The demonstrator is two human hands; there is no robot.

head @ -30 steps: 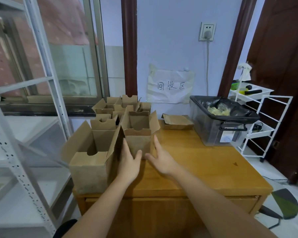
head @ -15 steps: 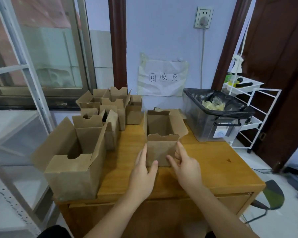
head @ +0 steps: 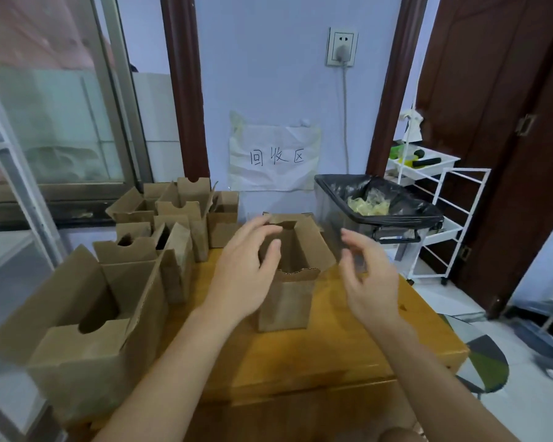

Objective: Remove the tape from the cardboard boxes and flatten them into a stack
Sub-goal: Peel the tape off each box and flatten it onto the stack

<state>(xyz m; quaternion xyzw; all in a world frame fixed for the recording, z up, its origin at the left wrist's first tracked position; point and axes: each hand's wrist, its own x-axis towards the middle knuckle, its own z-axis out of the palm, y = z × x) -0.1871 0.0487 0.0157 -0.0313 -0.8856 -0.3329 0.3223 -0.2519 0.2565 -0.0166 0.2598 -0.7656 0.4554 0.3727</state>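
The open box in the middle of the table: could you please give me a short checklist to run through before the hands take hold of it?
1. Open cardboard box upright on the wooden table: ok.
2. Top flaps open: ok.
3. Left hand free, fingers loosely curved beside the box: ok.
4. Right hand free, apart from the box: ok, though blurred.
5. Tape on the box: cannot tell.
6. Bin with black liner for tape waste standing on the table's right: ok.

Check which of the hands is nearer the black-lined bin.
Right. The right hand hovers just in front of the bin, left of its handle; the left hand is farther left, beyond the open box.
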